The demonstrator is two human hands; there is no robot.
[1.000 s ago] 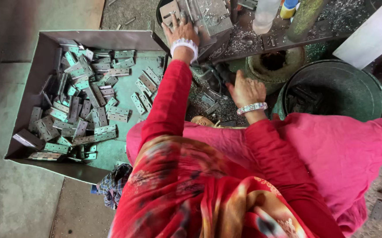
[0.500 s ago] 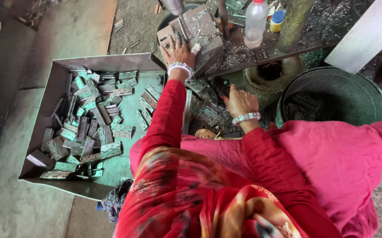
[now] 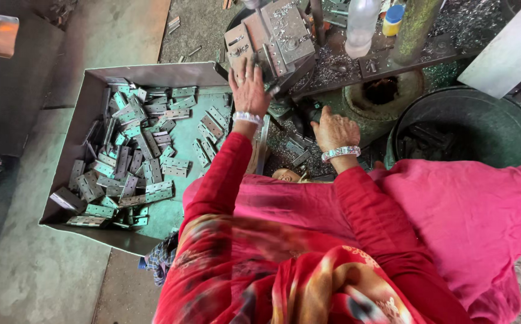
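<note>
My left hand (image 3: 249, 91), a white bangle at the wrist, reaches forward with its fingers spread against a grey metal press fixture (image 3: 278, 33). My right hand (image 3: 332, 128), also with a bangle, lies palm down on a pile of small metal hinges (image 3: 293, 147) below the fixture. Its fingertips curl into the pile, so what they hold is hidden. Both sleeves are red, and pink cloth (image 3: 452, 210) covers my lap.
A grey metal tray (image 3: 92, 99) on the left holds several loose hinges (image 3: 134, 162) on a green bottom. A dark green bucket (image 3: 482, 129) stands at the right. A plastic bottle (image 3: 361, 24) and metal shavings sit on the machine bed. The floor is concrete.
The view has tilted, so everything sits lower in the frame. My left hand stays on the fixture. My right hand has shifted forward over the hinge pile, closer to the machine.
</note>
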